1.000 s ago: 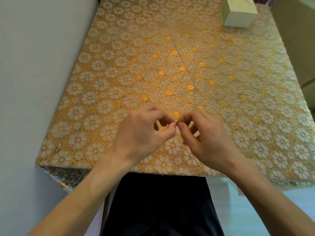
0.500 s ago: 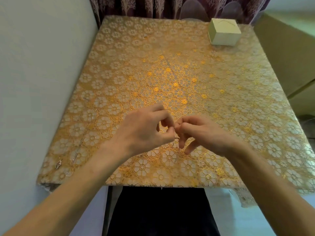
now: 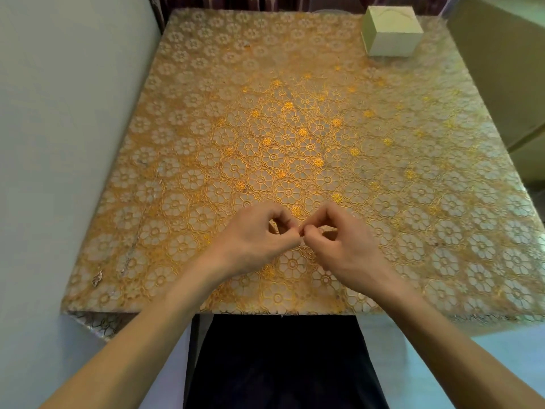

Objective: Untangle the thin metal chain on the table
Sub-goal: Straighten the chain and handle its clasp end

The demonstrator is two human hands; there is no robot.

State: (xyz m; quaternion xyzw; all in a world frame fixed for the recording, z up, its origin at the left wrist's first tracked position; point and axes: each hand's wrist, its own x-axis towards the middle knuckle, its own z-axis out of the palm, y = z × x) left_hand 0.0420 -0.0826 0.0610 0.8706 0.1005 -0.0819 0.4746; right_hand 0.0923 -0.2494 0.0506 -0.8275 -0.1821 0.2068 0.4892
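The left hand [image 3: 253, 236] and right hand [image 3: 346, 242] pinch together at lower centre, probably on the chain, which is too fine to see. The untangling seems unfinished.

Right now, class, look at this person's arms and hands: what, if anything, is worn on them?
The left forearm and right forearm are bare to the picture's edge, with no sleeves showing. The left hand and right hand have no gloves, and no ring, watch or bracelet is visible. The only clothing in view is a dark garment between the arms.
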